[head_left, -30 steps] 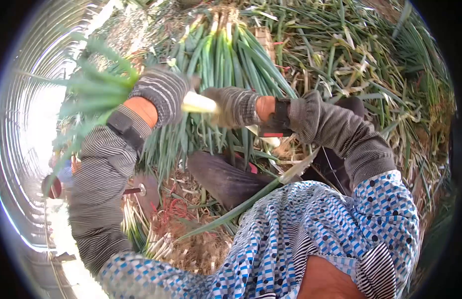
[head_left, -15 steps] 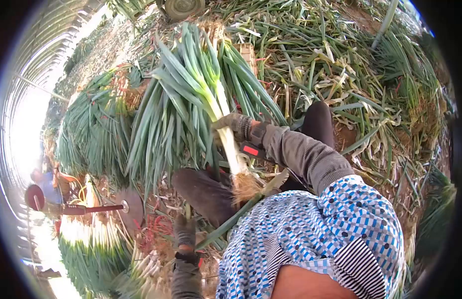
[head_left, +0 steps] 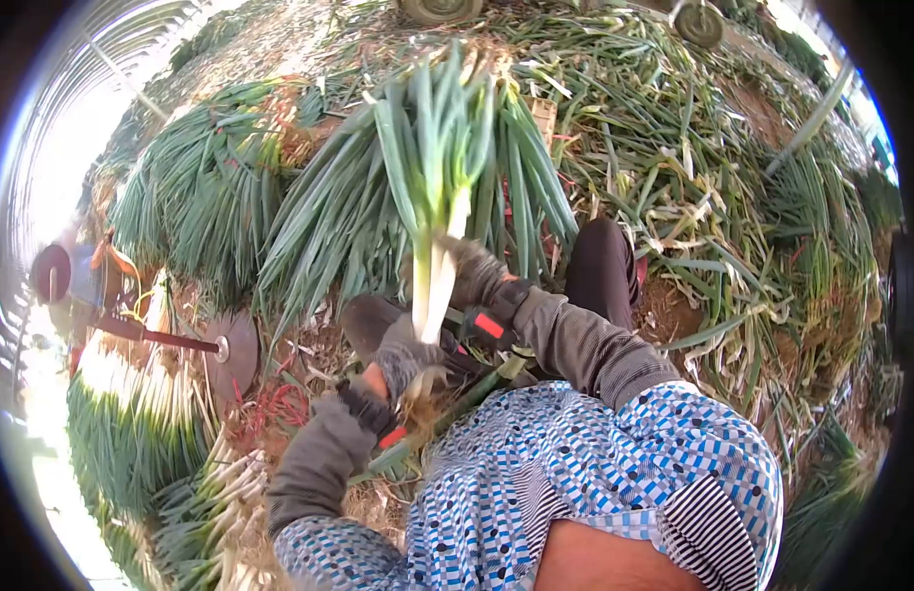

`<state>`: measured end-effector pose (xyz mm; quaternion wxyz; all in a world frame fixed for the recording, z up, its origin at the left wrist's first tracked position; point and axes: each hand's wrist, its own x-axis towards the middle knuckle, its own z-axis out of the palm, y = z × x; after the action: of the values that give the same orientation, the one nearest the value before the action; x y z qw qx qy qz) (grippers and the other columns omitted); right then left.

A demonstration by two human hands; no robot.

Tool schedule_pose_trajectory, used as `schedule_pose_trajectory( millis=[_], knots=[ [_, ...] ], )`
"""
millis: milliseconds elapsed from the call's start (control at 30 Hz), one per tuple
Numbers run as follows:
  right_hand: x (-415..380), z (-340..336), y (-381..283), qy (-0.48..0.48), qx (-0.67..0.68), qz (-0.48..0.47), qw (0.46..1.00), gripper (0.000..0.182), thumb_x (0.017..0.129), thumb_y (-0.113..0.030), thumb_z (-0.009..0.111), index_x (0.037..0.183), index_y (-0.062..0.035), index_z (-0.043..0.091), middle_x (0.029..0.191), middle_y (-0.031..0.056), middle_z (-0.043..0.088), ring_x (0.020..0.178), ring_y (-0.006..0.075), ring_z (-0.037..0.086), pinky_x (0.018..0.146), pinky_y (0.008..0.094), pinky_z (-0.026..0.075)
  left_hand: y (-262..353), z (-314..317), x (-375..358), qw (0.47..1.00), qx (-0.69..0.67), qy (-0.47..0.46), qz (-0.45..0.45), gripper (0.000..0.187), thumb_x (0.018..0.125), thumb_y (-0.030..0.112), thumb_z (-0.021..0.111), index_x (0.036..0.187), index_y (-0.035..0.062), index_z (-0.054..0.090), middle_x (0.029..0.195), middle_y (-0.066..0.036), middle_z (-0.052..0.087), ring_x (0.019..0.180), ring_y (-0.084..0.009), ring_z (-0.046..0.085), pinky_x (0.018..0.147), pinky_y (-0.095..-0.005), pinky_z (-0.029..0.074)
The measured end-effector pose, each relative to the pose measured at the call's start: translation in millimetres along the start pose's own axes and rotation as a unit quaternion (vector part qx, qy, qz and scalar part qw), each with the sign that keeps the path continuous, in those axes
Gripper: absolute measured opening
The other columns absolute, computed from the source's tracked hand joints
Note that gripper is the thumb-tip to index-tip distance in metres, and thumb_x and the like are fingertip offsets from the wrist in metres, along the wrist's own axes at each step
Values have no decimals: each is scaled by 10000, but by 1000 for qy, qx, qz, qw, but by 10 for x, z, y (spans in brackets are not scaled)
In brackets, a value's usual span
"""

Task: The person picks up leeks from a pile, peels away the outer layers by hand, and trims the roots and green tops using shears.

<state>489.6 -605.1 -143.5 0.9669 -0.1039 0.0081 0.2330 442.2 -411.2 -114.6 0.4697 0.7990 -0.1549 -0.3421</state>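
A few thick green onions (head_left: 433, 271) with long green leaves and white stalks are held upright in front of me, roots toward my lap. My right hand (head_left: 469, 271), in a dark glove, is closed around the white stalks at mid-length. Lower down, my left hand (head_left: 407, 357), also gloved, is closed around the bottom of the stalks just above the brown roots (head_left: 419, 394). The roots are blurred. Behind the held stalks, a big heap of green onions (head_left: 329, 222) lies with its leaves hanging toward me.
Bundled green onions (head_left: 146, 409) with white stalks lie at the lower left, beside a round metal disc (head_left: 230, 357) on a red bar. Red ties (head_left: 271, 406) are scattered near it. Loose leaves and husks (head_left: 674, 167) cover the ground at right. A wheel (head_left: 698, 22) stands at the back.
My left hand has risen from low at the left onto the lower stalks. The green onions now stand more upright, still in my right hand. The view has shifted slightly.
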Motion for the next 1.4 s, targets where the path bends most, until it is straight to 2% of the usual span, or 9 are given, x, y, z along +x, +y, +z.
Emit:
schedule_pose_trajectory(
  millis=[167,467,600,733,867,900,967,1300,1400],
  knots=[
    [33,-235,-459,89,-205,-86,971,433,865,-390,572,1092,-22,556,989,153,628,860,294,613,821,440,487,351,116,-686,966,254,38,23,363,701,122,692,1032,31,578,839,-110,623,739,-228,611,656,-368,510],
    [816,1476,276,-119,-526,37,842,526,860,-431,565,1199,-38,482,1076,153,595,903,271,605,826,430,480,953,-639,-2420,856,314,405,-72,389,719,235,712,1018,20,587,848,-134,639,733,-245,631,670,-377,515],
    [892,2606,911,-286,-562,47,774,572,857,-449,562,1246,-45,449,1115,153,581,922,261,602,829,425,477,844,-925,-3925,534,438,670,-273,555,632,224,777,1106,45,552,976,-122,627,821,-236,622,682,-330,535],
    [699,3120,1420,-403,-555,67,724,621,855,-467,560,1294,-52,415,1154,153,566,941,251,598,831,421,474,311,205,-5461,402,167,896,90,316,798,117,629,1057,-43,548,819,-115,617,713,-194,624,654,-294,559],
    [739,2814,1457,-352,-568,138,731,671,853,-485,557,1342,-60,382,1193,152,552,960,241,595,833,416,470,-1102,1687,-5851,63,-113,980,152,356,812,5,590,1157,-35,511,1048,-131,608,859,-181,595,712,-256,515],
    [820,2574,1284,-307,-578,165,738,676,858,-489,547,1351,-62,370,1182,149,555,954,233,594,812,398,478,-1433,1968,-5805,1,-121,989,-86,360,841,65,593,1174,-37,501,1090,-150,597,914,-222,592,782,-285,502],
    [986,2095,944,-211,-588,216,750,687,867,-497,528,1371,-67,345,1161,144,562,941,218,592,770,362,494,-2501,2952,-5818,341,86,571,-742,401,835,201,626,1186,39,518,1172,-191,562,1007,-279,569,876,-393,479],
    [-122,106,-1326,78,-656,142,737,456,857,-366,546,1209,-81,503,953,89,597,788,190,585,663,324,498,-2623,1973,-5833,381,-27,624,-682,442,830,228,635,1216,62,497,1243,-167,501,1066,-300,525,909,-430,454],
    [-916,-507,-1325,40,-807,195,556,354,851,-257,520,1163,-93,544,982,112,590,853,238,583,721,364,481,-2873,1278,-5668,456,75,608,-646,455,829,236,638,1225,69,491,1264,-159,482,1084,-307,512,919,-442,446]
  ],
)
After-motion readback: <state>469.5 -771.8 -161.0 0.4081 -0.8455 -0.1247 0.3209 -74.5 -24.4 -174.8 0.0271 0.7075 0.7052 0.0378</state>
